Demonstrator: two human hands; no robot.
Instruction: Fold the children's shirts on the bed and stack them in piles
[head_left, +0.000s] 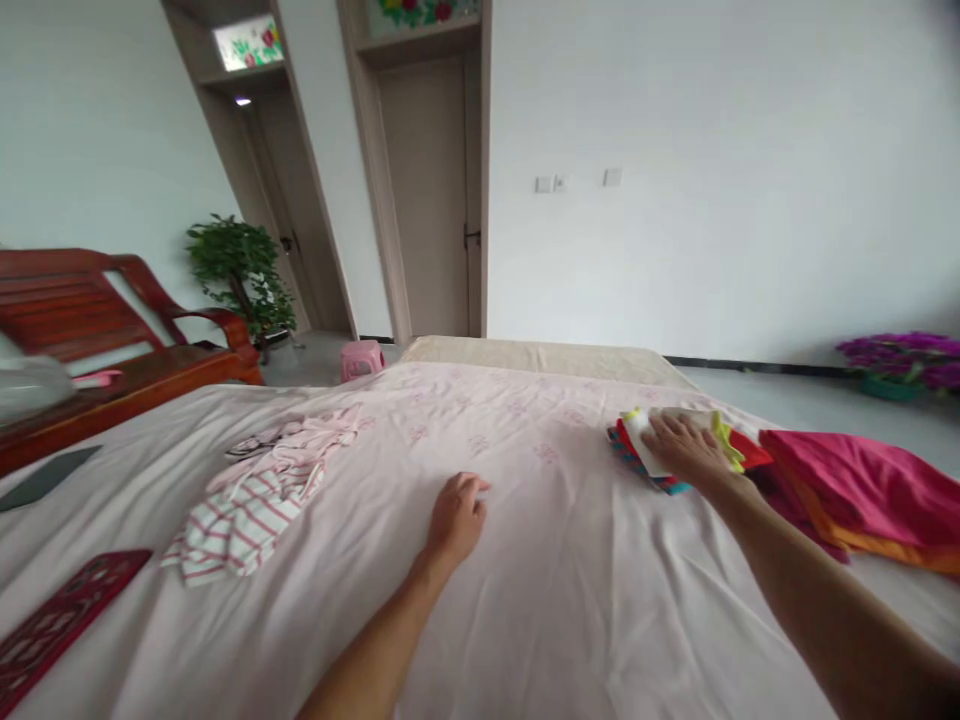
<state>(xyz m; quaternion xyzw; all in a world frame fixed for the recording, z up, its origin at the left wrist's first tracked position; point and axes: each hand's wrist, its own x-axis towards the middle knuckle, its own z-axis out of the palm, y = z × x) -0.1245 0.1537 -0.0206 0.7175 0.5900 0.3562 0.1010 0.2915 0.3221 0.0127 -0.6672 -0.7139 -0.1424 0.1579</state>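
My right hand (pixel 681 445) lies flat, fingers spread, on a white folded garment with yellow trim (pixel 645 450). That garment tops a small stack of folded clothes, with red and blue-patterned cloth (pixel 628 462) showing underneath. My left hand (pixel 457 515) is over the middle of the pink bed sheet (pixel 540 590), fingers loosely bent and holding nothing. To its left lies a crumpled pink garment (pixel 319 437), together with a white piece with red stripes (pixel 240 525). Beside the stack, a magenta cloth with an orange border (pixel 862 485) spreads to the right.
A dark red patterned flat object (pixel 71 620) and a dark grey flat object (pixel 49 477) lie on the left side. Beyond are a wooden bench (pixel 112 330), a pink stool (pixel 361 360), a green plant (pixel 238 265) and purple flowers (pixel 904 358) by the wall.
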